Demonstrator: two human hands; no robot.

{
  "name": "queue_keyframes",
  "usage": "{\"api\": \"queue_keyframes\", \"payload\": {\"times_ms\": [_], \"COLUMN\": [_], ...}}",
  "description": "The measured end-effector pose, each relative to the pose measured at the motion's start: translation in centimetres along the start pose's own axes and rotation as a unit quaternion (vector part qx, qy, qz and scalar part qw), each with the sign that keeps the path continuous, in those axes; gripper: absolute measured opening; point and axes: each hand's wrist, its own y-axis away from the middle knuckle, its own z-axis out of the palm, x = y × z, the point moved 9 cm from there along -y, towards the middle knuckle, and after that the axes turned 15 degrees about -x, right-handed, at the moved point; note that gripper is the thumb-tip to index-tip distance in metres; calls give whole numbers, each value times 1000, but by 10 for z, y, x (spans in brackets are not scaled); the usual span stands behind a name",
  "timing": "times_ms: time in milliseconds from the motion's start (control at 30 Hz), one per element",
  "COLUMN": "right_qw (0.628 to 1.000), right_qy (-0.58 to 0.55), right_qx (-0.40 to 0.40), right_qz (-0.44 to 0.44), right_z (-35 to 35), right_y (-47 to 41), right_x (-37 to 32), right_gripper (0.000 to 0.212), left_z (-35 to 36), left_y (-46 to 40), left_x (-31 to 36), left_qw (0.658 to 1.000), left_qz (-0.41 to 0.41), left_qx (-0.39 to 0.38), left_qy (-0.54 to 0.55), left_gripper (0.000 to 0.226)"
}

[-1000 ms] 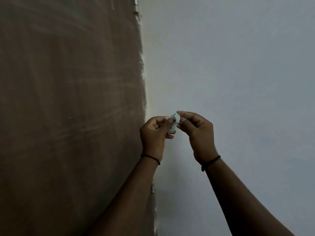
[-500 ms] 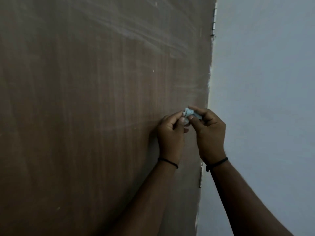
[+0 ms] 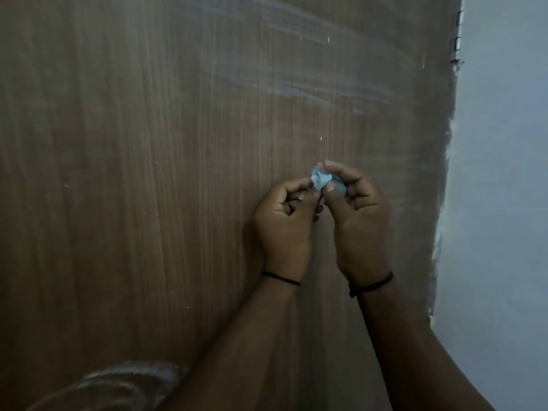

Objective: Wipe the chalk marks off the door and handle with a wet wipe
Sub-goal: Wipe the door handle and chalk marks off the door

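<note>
Both hands held up in front of the door (image 3: 148, 173), close together, not touching the wood as far as can be told. Wet wipe (image 3: 321, 180) sits between them, crumpled into a small pale-blue wad.

Left hand (image 3: 283, 229): fingers curled, thumb and forefinger tips pinching the left edge of the wad. Right hand (image 3: 360, 221): fingers bent round the wad's right side, thumb pressing on its front. So both sets of fingers are narrow and holding the wipe, none spread wide.

Chalk marks (image 3: 311, 81): broad whitish smears across the upper door, above the hands. A second looping smear (image 3: 118, 384) at the lower left. Pale wall (image 3: 504, 203) to the right of the door edge. Handle not in view.

Handling judgement: the wipe looks very light, soft, limp, with no stiffness of its own. Damp, so likely to cling to skin rather than slip, but thin enough to tear if pulled hard from two edges. Bunched like this it offers little wiping face. Better taken by opposite edges and eased open, then backed flat with several fingertips for pressure against the door.
</note>
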Motion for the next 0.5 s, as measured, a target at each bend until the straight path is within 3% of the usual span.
{"api": "queue_keyframes", "payload": {"times_ms": [167, 333, 500], "right_qw": [994, 985, 971], "right_qy": [-104, -167, -231], "right_qx": [-10, -26, -52], "right_qz": [2, -20, -5], "right_z": [27, 63, 109], "right_y": [-7, -4, 8], "right_x": [0, -14, -12], "right_gripper": [26, 16, 27], "left_z": [-21, -59, -102], "left_y": [-3, 9, 28], "left_x": [38, 78, 104], "left_qw": [995, 975, 962], "left_qz": [31, 57, 34], "left_qx": [4, 26, 31], "left_qy": [-99, -214, -269], "left_gripper": [25, 12, 15]}}
